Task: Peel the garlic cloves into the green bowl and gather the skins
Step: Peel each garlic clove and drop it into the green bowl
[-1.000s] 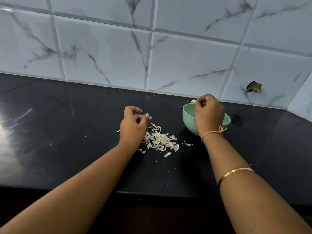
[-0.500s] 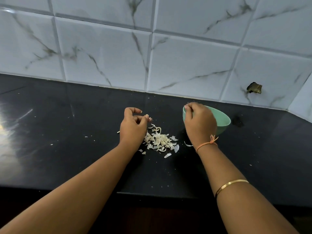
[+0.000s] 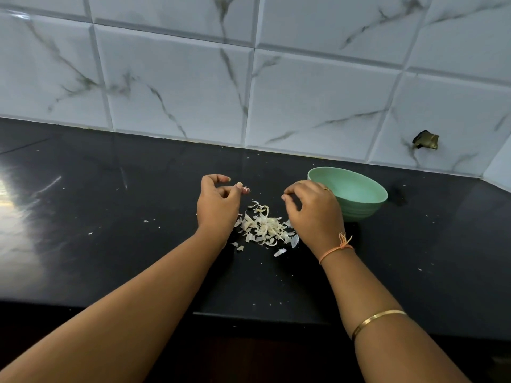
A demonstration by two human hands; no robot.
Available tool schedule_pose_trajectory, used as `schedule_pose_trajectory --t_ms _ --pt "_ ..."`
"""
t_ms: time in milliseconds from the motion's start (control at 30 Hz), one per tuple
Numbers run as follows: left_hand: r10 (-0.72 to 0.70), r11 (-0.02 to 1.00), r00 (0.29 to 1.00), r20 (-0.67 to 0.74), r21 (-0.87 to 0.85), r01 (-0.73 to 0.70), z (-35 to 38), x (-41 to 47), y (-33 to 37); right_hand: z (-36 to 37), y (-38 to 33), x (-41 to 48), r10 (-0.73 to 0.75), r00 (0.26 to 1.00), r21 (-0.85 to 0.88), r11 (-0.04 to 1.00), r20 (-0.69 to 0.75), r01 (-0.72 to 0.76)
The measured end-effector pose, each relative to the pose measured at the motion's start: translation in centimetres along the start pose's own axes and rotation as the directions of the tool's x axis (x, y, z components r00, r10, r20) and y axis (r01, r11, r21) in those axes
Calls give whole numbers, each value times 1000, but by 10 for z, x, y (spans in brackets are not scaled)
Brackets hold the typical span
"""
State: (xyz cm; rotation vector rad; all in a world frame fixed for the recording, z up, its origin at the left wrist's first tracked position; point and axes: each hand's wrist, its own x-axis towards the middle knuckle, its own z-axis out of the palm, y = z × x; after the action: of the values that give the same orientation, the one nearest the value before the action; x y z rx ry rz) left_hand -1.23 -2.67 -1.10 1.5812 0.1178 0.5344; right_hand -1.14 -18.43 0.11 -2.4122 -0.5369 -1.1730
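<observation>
Peeling seems nearly done: left fingers point(image 3: 237, 186) pinch a garlic bit point(image 3: 246, 190), right fingers point(image 3: 297, 187) curl loosely, empty; next, sweep skins point(image 3: 262, 228) together.

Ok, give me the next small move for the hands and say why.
Probably bring the right hand across to the small pinkish garlic piece pinched by the left hand and start peeling it. The right hand hangs loosely curled with nothing visible in it, between the green bowl and the skins pile, so it looks free to help.
</observation>
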Motion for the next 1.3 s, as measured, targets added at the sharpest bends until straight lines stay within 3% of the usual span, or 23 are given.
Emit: schedule_pose_trajectory --t_ms 67,133,200,267,400,567,700,1000,1300 --pt "2 1000 1000 -1 -11 -2 0 0 0 -1 -6 -1 34 996 148 988 77 -45" --pt "5 1000 1000 0 -15 -5 0 0 0 -2 -9 -4 97 953 258 950 286 -174" --pt "8 1000 1000 -1 -13 -8 0 -1 0 0 -7 -8 110 868 185 957 485 -224" --pt "13 1000 1000 -6 -11 -13 0 -1 0 3 -6 -10 124 795 98 969 594 -225" --pt "11 1000 1000 -8 -10 -11 0 0 -1 8 -3 -9 131 831 26 985 541 -172" --pt "5 1000 1000 -12 -15 -6 0 0 0 4 -2 -9 165 948 244 941 271 -234" --pt "-1 999 1000 -15 -34 1 0 1 0 2 -3 -8 210 965 278 928 157 -247" --pt "-64 987 997 -37 -148 58 -1 4 -1 5 -4 -9 240 947 256 922 211 -291" --pt "-32 995 999 -35 -93 28 -1 1 1 7 -3 -12 277 902 130 933 333 -334"
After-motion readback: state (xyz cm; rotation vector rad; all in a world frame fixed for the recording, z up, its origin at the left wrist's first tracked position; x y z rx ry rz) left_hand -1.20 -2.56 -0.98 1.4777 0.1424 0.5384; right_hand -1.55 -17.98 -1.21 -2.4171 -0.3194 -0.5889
